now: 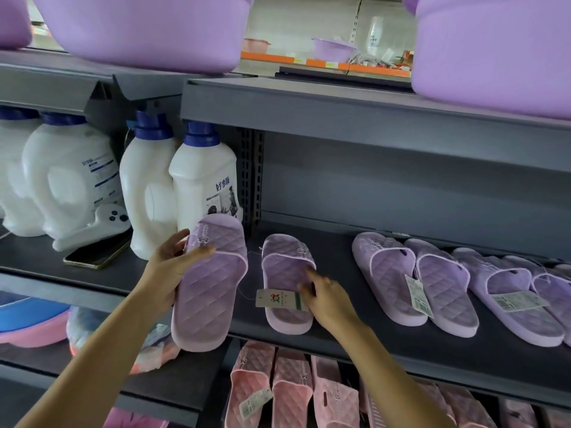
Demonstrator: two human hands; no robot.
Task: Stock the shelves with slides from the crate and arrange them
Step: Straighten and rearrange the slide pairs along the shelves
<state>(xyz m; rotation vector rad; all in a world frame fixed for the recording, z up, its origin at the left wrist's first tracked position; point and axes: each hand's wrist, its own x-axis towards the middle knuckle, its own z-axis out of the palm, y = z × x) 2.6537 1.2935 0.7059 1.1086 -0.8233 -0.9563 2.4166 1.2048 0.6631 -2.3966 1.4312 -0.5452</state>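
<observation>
Left hand [173, 264] grips a lilac quilted plastic slide [213, 291], tilted over the dark grey shelf [335, 251]. Right hand [327, 296], fingers loose, rests on the matching slide [285, 261] just beside. Best to lay the held one parallel, toes level.

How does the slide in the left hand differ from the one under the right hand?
Held slide is lifted and tilted, gripped by the left hand; shelf slide lies flat on the shelf, right hand touching it. A tag lies on the shelf slide; none shows on the held slide. Both purple, quilted.
</observation>
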